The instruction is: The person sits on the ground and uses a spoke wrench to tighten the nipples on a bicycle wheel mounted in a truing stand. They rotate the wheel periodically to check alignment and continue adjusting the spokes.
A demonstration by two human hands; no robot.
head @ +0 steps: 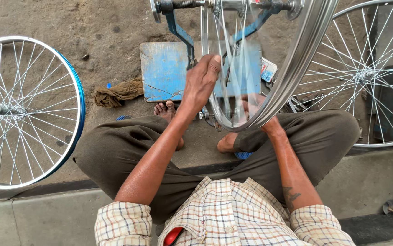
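Note:
A silver bicycle wheel [296, 54] stands upright in a blue truing stand [178, 32], its axle across the top of the view and its spokes blurred. My left hand [201, 84] is raised against the left side of the wheel, fingers laid on the spokes near the rim. My right hand [253, 107] is behind the lower rim, seen through the spokes, and its grip is unclear. I sit on a concrete ledge with knees apart and bare feet on the ground.
The stand rests on a worn blue board [164, 70]. A blue-rimmed spoked wheel [76, 107] lies on the left, another silver wheel [369, 75] on the right. A brown rag [117, 93] lies on the ground; a small metal tool [391, 207] sits on the ledge.

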